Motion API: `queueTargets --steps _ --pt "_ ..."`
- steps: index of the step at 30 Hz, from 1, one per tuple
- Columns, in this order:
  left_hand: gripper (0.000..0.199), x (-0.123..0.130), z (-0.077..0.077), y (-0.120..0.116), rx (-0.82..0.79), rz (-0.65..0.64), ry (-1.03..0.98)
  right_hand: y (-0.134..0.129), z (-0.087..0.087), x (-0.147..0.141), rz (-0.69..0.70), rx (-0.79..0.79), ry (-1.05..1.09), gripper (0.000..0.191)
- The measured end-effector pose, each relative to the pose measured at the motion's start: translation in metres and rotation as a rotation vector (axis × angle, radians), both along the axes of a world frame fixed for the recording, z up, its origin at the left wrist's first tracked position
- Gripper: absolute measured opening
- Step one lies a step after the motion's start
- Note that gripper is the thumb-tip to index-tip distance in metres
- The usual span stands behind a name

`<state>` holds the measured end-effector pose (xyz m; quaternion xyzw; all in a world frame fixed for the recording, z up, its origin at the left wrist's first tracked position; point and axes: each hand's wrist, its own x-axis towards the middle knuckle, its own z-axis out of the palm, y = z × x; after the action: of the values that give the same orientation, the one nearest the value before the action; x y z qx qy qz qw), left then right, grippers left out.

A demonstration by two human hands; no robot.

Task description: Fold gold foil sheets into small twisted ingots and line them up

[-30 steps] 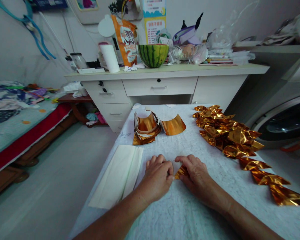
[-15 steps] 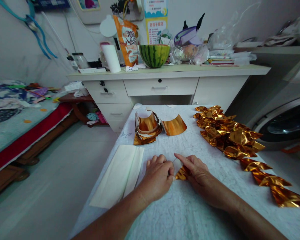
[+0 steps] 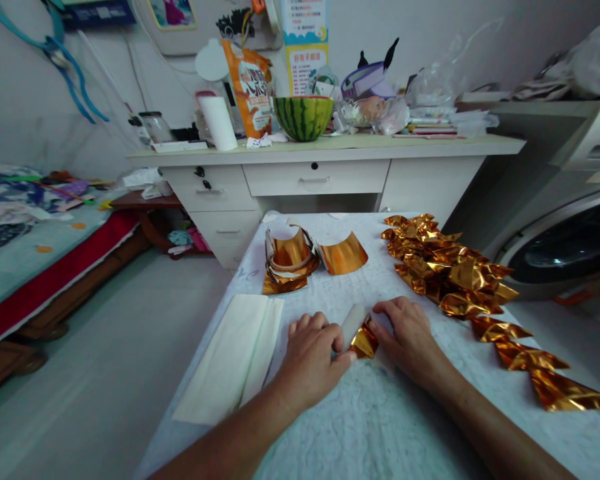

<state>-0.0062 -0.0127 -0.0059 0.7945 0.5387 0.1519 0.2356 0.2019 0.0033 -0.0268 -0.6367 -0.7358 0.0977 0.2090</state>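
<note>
Between my hands, near the middle of the cloth-covered table, lies a gold foil piece (image 3: 365,342) with a pale whitish strip (image 3: 353,323) along its upper left side. My left hand (image 3: 313,360) is closed at the left edge of the foil and strip, thumb and curled fingers pinching there. My right hand (image 3: 409,339) grips the foil's right edge between thumb and fingertips. Farther back are a curled stack of gold sheets (image 3: 291,257) and a single curved gold sheet (image 3: 344,255). White paper sheets (image 3: 230,360) lie to the left of my left hand.
A long pile of folded gold foil pieces (image 3: 445,267) runs along the table's right side. Behind the table (image 3: 325,433) stands a white desk (image 3: 315,177) holding a watermelon half (image 3: 304,118) and an orange bag (image 3: 251,93). A washing machine (image 3: 575,153) is at the right.
My right index finger has drawn back from its outstretched pose, and my right hand has moved slightly right. The pale strip between my hands now shows flat and wide. The view has shifted slightly.
</note>
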Motion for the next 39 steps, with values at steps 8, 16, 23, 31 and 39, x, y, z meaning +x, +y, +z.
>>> queueTargets --steps 8,16,23,31,39 --pt "0.017 0.002 -0.001 -0.001 0.023 0.023 0.01 0.002 0.0 -0.014 -0.04 0.018 0.094 0.018" --pt "0.074 0.004 -0.009 0.001 0.052 0.13 -0.237 0.0 0.007 -0.011 0.105 -0.242 0.894 0.022" --pt "0.075 0.0 -0.009 0.011 -0.106 0.204 -0.701 -0.002 0.019 -0.004 0.064 -0.398 1.182 0.032" --pt "0.024 0.001 -0.002 0.018 -0.378 0.16 -1.009 -0.009 0.023 -0.008 0.092 -0.531 1.319 0.036" --pt "0.012 0.005 -0.004 0.015 -0.39 0.233 -1.038 -0.014 0.014 -0.01 0.168 -0.501 1.092 0.037"
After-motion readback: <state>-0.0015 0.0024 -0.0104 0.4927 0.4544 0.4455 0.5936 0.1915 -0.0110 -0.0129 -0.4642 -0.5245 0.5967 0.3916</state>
